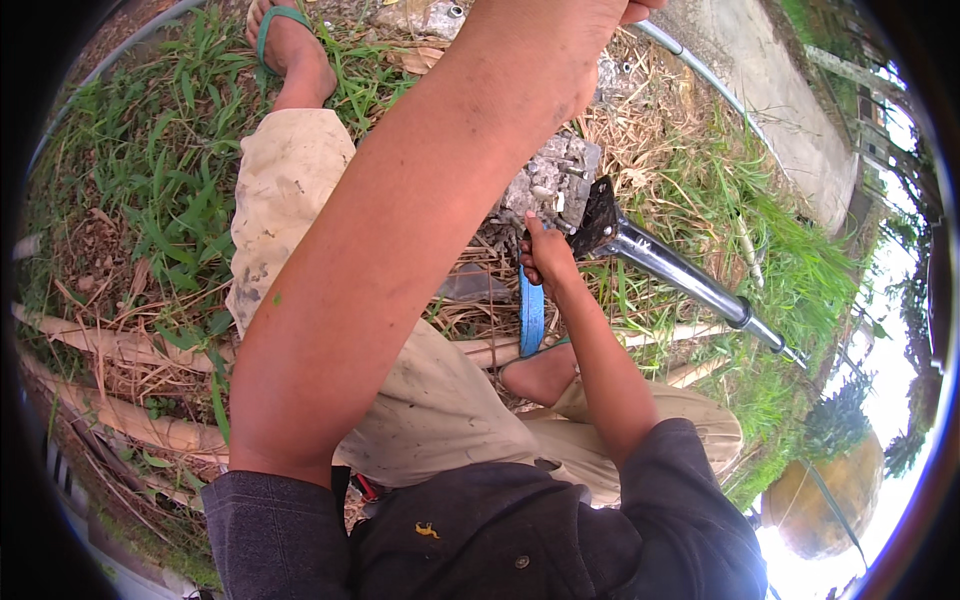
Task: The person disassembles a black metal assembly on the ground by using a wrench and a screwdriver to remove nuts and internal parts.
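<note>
My left arm stretches across the view to the upper right. My left hand (610, 15) is mostly cut off by the top edge, so its fingers and anything in them are hidden. Below it, my right hand (548, 256) is closed, thumb pointing up, round a tool with a curved blue handle (531, 315); its head cannot be made out. Just beyond the right hand lies a rough, grey, blocky lump (555, 178) with a dirty metallic look, partly behind my left forearm. Beside it, a black bracket (600, 217) joins a shiny dark tube (675, 270) slanting down to the right.
My sandalled feet (300, 65) stand on grass and dry straw. Bamboo poles (130, 420) lie across the ground at left. A grey pipe (690, 60) runs along a concrete path (770, 95) at upper right. A yellowish round tank-like object (825, 500) is at lower right.
</note>
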{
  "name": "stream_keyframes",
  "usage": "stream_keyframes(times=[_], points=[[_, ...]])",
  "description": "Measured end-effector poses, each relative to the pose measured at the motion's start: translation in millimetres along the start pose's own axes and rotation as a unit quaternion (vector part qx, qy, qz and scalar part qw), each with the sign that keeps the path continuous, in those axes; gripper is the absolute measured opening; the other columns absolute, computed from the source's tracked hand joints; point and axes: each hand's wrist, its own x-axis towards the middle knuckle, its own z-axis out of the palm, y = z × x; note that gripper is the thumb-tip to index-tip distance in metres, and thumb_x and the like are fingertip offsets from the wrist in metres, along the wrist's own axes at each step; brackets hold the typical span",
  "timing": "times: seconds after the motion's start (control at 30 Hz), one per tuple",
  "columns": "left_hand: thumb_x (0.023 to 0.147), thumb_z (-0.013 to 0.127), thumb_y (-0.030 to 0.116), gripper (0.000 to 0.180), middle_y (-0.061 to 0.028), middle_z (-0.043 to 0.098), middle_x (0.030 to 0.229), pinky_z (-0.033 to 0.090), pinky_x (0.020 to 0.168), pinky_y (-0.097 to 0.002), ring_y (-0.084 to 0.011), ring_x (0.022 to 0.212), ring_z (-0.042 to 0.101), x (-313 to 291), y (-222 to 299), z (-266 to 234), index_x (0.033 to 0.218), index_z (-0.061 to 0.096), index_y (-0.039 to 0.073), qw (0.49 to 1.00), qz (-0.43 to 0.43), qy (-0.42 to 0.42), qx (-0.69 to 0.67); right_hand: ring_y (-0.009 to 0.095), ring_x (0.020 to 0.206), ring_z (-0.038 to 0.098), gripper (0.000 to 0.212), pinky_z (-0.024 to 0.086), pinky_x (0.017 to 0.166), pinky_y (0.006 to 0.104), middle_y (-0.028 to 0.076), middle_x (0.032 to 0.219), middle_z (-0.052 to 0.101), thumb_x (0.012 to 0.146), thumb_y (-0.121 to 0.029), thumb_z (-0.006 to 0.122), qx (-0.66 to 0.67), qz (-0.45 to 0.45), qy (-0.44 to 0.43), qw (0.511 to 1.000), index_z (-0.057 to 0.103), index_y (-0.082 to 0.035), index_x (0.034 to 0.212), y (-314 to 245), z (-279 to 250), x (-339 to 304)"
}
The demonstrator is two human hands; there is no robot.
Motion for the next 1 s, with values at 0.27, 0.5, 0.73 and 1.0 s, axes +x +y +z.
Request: stream_keyframes(times=[0.27, 0.5, 0.73, 1.0], points=[[0.097, 0.052, 0.011, 0.025, -0.0117, 0.069, 0.088, 0.052, 0.067, -0.027, -0.0163, 0.073, 0.064, 5.1, -9.9, -2.5, 0.105, 0.067, -0.007, 0.999, 0.032, -0.028, -0.026, 0.016, 0.039, 0.044, 0.06, 0.033, 0.039, 0.0315, 0.001, 0.055, 0.046, 0.103, -0.059, 0.05, 0.064, 0.078, -0.033, 0.994, 0.052, -0.006, 0.074, 12.1, -13.9, 16.0], [0.096, 0.053, 0.012, 0.023, -0.0109, 0.07, 0.086, 0.051, 0.065, -0.0266, -0.0164, 0.072, 0.064, 7.2, -7.3, -0.8, 0.102, 0.068, -0.005, 1.0, 0.016, -0.001, -0.016, 0.03, 0.056, 0.07, 0.07, 0.056, 0.067, 0.0431, 0.019, 0.054, 0.062, 0.099, -0.055, 0.056, -0.322, -0.188, 0.108, 0.921, 0.067, 0.005, 0.066, 12.1, -15.2, -3.5], [0.097, 0.051, 0.011, 0.025, -0.0111, 0.069, 0.087, 0.051, 0.066, -0.026, -0.0157, 0.073, 0.063, 5.7, 0.4, -1.1, 0.104, 0.067, -0.007, 1.0, -0.01, 0.003, -0.009, 0.031, 0.058, 0.07, 0.061, 0.054, 0.068, 0.046, 0.022, 0.06, 0.065, 0.095, -0.047, 0.061, -0.318, -0.153, 0.088, 0.932, 0.065, 0.006, 0.065, 3.6, -12.7, 0.3], [0.097, 0.05, 0.01, 0.026, -0.0118, 0.068, 0.088, 0.051, 0.067, -0.0259, -0.0158, 0.075, 0.063, 2.3, 2.8, -0.1, 0.106, 0.066, -0.008, 1.0, -0.014, 0.006, 0.0, 0.015, 0.039, 0.037, 0.047, 0.026, 0.038, 0.0307, -0.002, 0.053, 0.038, 0.101, -0.048, 0.05, 0.072, 0.068, -0.037, 0.994, 0.05, -0.01, 0.074, 14.8, -5.1, 18.5]])
